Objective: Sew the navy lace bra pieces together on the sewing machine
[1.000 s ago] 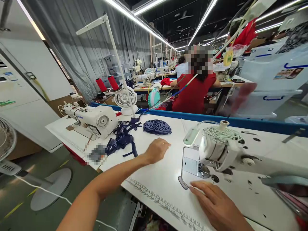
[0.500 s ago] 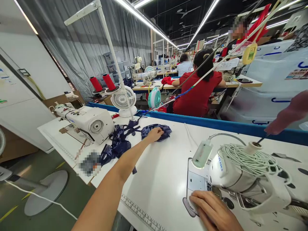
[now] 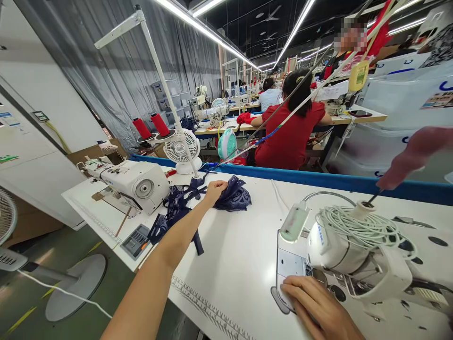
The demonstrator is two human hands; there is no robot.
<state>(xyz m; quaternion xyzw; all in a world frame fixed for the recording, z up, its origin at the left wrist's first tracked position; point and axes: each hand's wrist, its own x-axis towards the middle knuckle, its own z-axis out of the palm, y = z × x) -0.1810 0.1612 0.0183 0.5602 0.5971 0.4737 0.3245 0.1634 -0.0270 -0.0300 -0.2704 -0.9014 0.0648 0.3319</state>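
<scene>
Navy lace [image 3: 238, 196], pinched at its edge in the left hand [image 3: 216, 190], is best held lightly, while the right hand [image 3: 318, 302], loosely extended, seemingly empty, rests at the machine plate [image 3: 289, 265].

The navy fabric piece [image 3: 236, 197] lay toward the far side of the white table [image 3: 226, 264], dark blue with a paler curling pattern across it. It was rumpled, its top edge standing in a small peak and its lower right side spread on the surface. The left hand [image 3: 216, 189] gripped it at its left end. To the right stood the white sewing machine [image 3: 348, 259]. Its flat metal plate [image 3: 290, 262] was bare at the far part, while the right hand [image 3: 318, 304] covered the near end.
</scene>
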